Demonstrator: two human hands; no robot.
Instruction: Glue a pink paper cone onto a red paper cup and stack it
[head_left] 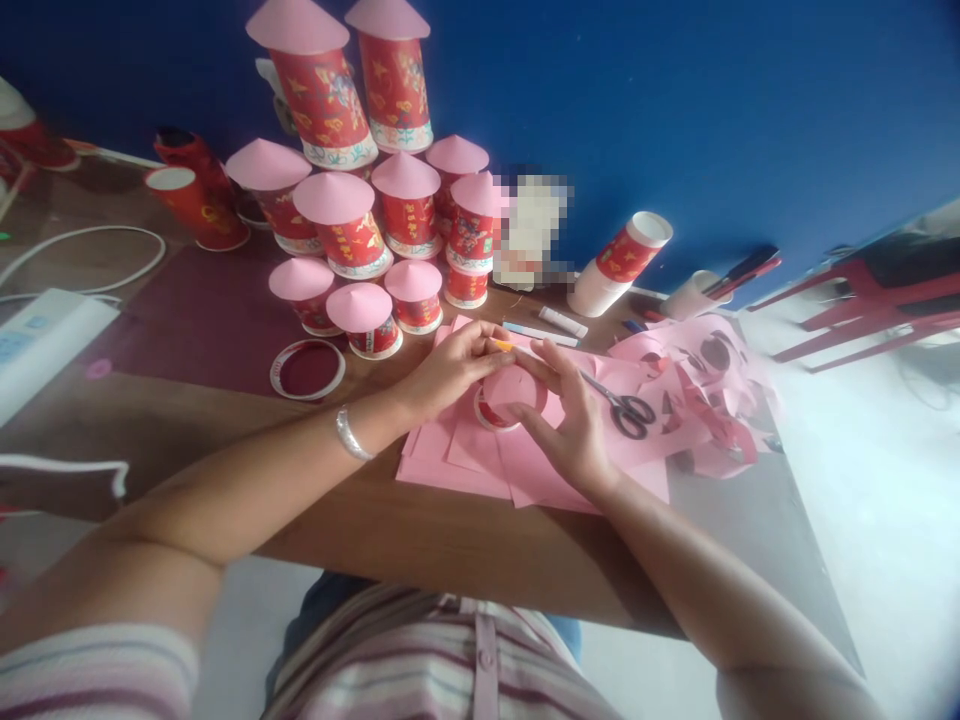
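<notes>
A small red paper cup (pixel 495 412) with a pink paper cone (pixel 514 388) on top stands on pink paper sheets in front of me. My left hand (pixel 456 368) is at the cone's far left side, its fingers bent and pressed together around the edge. A small orange piece (pixel 502 345) shows by its fingertips; what it belongs to is hidden. From the right, my right hand (pixel 566 415) grips the cone between thumb and fingers. Scissors (pixel 626 405) lie on the pink sheets (pixel 465 470) just right of that hand.
Several red cups with pink cone roofs (pixel 341 215) are stacked behind, left of centre. A white-and-red ring (pixel 307 370) lies before them. Glue stick (pixel 562 322), stacked cups (pixel 622 265), a pen cup (pixel 694 295) and pink paper scraps (pixel 712 400) are to the right. A blue wall (pixel 675 110) stands behind.
</notes>
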